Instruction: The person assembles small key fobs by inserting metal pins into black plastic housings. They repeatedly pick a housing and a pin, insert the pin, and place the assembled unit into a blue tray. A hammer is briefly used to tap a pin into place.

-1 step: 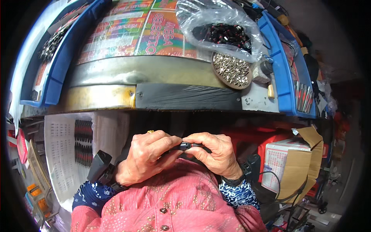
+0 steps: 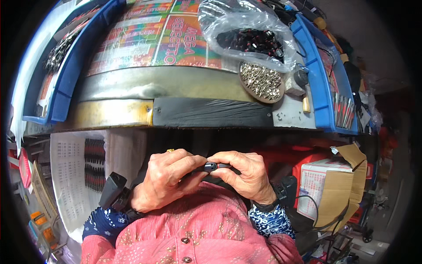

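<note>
My left hand (image 2: 169,178) and my right hand (image 2: 243,176) meet in front of my chest, beyond the front edge of the workbench on my side. Between them is a small black rod-like piece (image 2: 211,166) with a rounded, shiny part at its middle. The left thumb and fingers pinch one end. At the other end, the right thumb and forefinger close on a thin dark length. Fingers cover most of the piece, so its exact kind does not show.
On the bench stand a clear bag (image 2: 281,57) of black and red parts, a bowl (image 2: 251,88) of small metal pieces, and blue trays at left (image 2: 66,90) and right (image 2: 323,101). A white basket (image 2: 70,176) with black parts lies left, an opened carton (image 2: 336,193) right.
The view has shifted very slightly, so the bench things sit a little differently. Both hands keep the same hold on the black piece.
</note>
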`<state>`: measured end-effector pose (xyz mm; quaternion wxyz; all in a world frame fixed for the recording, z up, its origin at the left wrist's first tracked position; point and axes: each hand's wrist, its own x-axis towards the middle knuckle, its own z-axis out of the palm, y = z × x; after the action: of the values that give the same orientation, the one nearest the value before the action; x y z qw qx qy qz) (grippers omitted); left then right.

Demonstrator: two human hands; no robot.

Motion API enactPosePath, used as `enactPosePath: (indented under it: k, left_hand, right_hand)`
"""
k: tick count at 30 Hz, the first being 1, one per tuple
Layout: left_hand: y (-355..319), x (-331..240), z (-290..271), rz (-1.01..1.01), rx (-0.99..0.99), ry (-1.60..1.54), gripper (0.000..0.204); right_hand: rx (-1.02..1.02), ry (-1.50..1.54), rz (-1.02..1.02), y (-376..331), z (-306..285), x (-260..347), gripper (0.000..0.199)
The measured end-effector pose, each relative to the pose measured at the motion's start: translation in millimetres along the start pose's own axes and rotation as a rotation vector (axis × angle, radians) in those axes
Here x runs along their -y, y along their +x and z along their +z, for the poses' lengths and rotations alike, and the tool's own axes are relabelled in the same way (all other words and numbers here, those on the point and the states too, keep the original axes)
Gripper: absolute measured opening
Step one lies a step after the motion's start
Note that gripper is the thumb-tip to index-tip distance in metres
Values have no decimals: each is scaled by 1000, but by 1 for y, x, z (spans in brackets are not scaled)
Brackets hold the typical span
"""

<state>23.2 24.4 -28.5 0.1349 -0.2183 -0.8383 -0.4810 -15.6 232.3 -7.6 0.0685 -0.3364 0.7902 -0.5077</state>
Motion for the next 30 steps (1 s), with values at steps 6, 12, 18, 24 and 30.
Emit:
enactPosePath:
  k: [6, 12, 18, 24, 30]
  left_hand:
    - [18, -1, -8, -10, -32, 47, 28]
    - [23, 2, -13, -51, -38, 68, 28]
    - [27, 5, -13, -101, -56, 70, 24]
    - [32, 9, -15, -78, -28, 80, 28]
    - [34, 7, -16, -47, -43, 104, 28]
  right_hand:
    - [-318, -299, 90, 17, -38, -2, 16]
    - [-478, -628, 33, 35, -60, -29, 24]
    - [-432, -830, -69, 45, -60, -38, 31]
    - [-435, -850, -73, 49, -57, -42, 28]
    - [-441, -824, -97, 51, -58, -44, 20]
